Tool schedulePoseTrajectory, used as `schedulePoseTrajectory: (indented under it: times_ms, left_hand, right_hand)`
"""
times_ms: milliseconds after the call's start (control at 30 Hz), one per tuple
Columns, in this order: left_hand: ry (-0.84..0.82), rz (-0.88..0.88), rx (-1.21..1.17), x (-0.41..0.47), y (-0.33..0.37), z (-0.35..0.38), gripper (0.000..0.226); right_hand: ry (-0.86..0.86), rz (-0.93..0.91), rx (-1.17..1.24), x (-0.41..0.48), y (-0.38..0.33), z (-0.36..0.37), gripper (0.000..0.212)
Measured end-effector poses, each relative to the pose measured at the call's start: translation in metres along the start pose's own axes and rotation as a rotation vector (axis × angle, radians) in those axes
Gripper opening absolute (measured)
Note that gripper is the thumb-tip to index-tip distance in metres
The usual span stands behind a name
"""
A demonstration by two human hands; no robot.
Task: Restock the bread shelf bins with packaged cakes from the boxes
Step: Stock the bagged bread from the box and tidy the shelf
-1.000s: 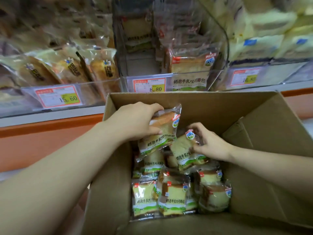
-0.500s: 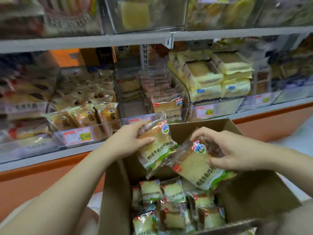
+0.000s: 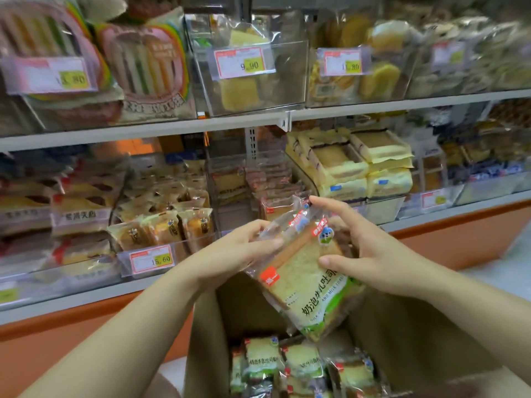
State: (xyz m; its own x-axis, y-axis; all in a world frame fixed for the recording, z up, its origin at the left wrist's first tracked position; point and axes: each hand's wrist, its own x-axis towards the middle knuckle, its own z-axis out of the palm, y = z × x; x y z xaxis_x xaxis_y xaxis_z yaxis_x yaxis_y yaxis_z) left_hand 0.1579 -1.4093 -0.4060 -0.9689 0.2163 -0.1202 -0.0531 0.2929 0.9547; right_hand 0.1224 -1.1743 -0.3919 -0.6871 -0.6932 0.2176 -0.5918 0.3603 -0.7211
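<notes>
Two packaged toast cakes (image 3: 301, 271) in clear wrap with green and white labels are stacked together above the open cardboard box (image 3: 209, 334). My left hand (image 3: 238, 248) grips their upper left edge. My right hand (image 3: 365, 251) holds the right side, thumb curled onto the front and forefinger stretched out. Several more of the same cakes (image 3: 298, 366) lie at the box's bottom. Straight behind the hands is a clear shelf bin (image 3: 230, 193) with a few matching packs at its right side.
Neighbouring clear bins hold other breads: brown buns (image 3: 166, 228) on the left, pale yellow cake packs (image 3: 362, 165) on the right. An upper shelf (image 3: 258, 124) carries more bins with price tags. An orange base panel (image 3: 459, 239) runs below the lower shelf.
Both hands lifted the cakes out of the box and brought the two packs together into one stack in front of the lower shelf. The view tilted upward to show the upper shelf.
</notes>
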Motion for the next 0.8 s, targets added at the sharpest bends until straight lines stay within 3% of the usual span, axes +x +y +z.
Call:
schedulePoseTrajectory:
  times_ms: [167, 300, 500, 600, 667, 800]
  left_hand:
    - [-0.035, 0.039, 0.093, -0.001, 0.015, -0.008, 0.060]
    - [-0.045, 0.029, 0.435, 0.002, 0.039, -0.022, 0.079]
    - [0.223, 0.159, 0.882, 0.021, 0.055, -0.042, 0.081]
    - [0.451, 0.296, 1.164, 0.034, 0.047, -0.056, 0.083]
    - [0.556, 0.350, 1.309, 0.045, 0.039, -0.067, 0.083]
    - [0.670, 0.280, 1.441, 0.070, 0.025, -0.088, 0.083]
  right_hand:
    - [0.039, -0.028, 0.002, 0.008, -0.002, -0.001, 0.079]
    - [0.110, -0.094, 0.024, 0.024, 0.000, 0.005, 0.081]
    - [0.288, -0.128, 0.009, 0.064, 0.010, 0.017, 0.095]
    - [0.354, -0.094, -0.070, 0.086, 0.021, 0.014, 0.099]
    - [0.325, -0.034, -0.146, 0.099, 0.030, 0.007, 0.094]
    - [0.174, 0.075, -0.393, 0.124, 0.049, -0.003, 0.077]
